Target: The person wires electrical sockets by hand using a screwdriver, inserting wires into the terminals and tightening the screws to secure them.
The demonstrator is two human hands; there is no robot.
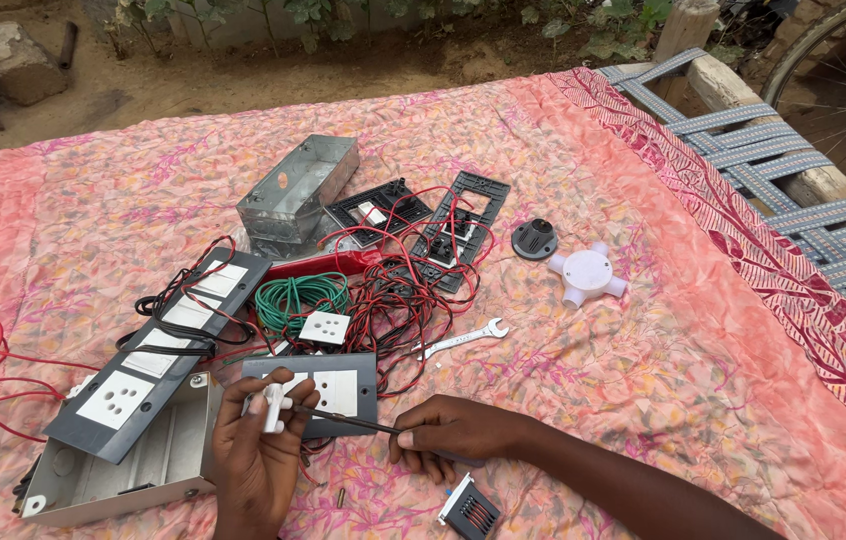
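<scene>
My left hand (258, 450) holds a small white plastic electrical part (273, 403) upright between thumb and fingers. My right hand (453, 435) grips the handle of a thin dark screwdriver (343, 418), whose tip reaches the white part. Just behind both hands lies a grey switch plate with white sockets (318, 390). A small black grille module (471, 512) rests on the cloth under my right wrist.
A pink patterned cloth (643, 380) covers a woven cot. On it lie a long grey switch panel (158, 350) over a white box (133, 465), a metal box (298, 190), tangled red and black wires (413, 290), a green wire coil (293, 298), a spanner (463, 338), a white junction box (588, 272).
</scene>
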